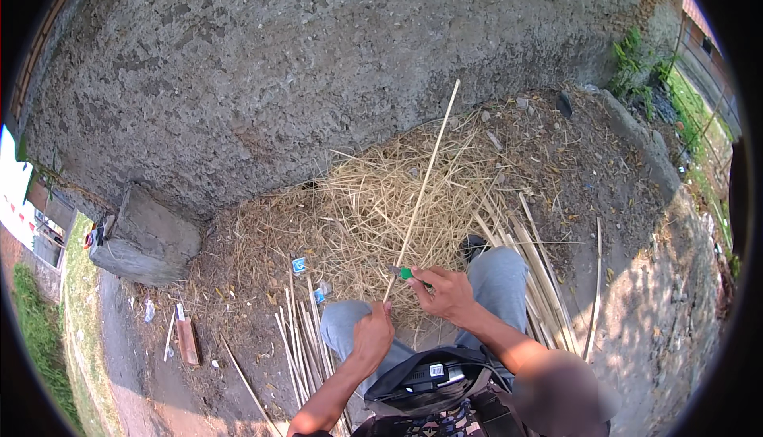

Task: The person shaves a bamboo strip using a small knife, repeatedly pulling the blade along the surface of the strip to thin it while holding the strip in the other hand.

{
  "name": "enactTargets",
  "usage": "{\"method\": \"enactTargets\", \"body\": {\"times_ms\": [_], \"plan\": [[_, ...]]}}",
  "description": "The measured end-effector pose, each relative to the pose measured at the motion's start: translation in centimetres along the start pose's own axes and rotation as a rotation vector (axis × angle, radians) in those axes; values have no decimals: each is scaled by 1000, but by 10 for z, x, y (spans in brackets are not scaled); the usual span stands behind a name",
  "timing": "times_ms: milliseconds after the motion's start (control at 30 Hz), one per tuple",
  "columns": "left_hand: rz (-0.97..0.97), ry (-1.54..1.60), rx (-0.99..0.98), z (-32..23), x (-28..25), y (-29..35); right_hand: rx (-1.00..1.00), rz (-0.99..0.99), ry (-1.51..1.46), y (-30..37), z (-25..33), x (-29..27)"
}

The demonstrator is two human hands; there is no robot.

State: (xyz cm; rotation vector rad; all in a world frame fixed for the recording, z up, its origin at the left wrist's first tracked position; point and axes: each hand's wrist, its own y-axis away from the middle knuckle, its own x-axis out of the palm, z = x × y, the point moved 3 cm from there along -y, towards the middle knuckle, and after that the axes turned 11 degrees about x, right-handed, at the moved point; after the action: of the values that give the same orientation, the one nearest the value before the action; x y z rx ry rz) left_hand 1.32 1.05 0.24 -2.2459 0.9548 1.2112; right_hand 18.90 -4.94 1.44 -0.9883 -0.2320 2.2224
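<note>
A long, pale bamboo strip (430,168) slants up and away from my lap toward the wall. My left hand (372,332) is closed round its near end, thumb along the strip. In my right hand (447,295) is a small green-handled knife (406,273), its metal blade against the strip just beyond my left thumb. The fingers of the right hand wrap the handle and partly hide it. Beneath the strip, a heap of curly straw-coloured shavings (373,199) spreads between my knees and the wall.
Bundles of bamboo strips lie by my left knee (298,349) and right knee (544,278). A rough grey wall (318,63) rises ahead. Left stand a concrete block (151,238) and, nearer, a reddish-brown piece (187,342) on the dirt. A black bag (429,377) rests at my waist.
</note>
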Motion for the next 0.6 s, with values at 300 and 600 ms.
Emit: {"method": "enactTargets", "body": {"times_ms": [300, 600], "plan": [[-34, -44, 35, 8, 2, 5, -103, -50, 37, -1, -12, 22], [-62, -93, -92, 25, -21, 36, 283, -129, -47, -76, -55, -49]]}}
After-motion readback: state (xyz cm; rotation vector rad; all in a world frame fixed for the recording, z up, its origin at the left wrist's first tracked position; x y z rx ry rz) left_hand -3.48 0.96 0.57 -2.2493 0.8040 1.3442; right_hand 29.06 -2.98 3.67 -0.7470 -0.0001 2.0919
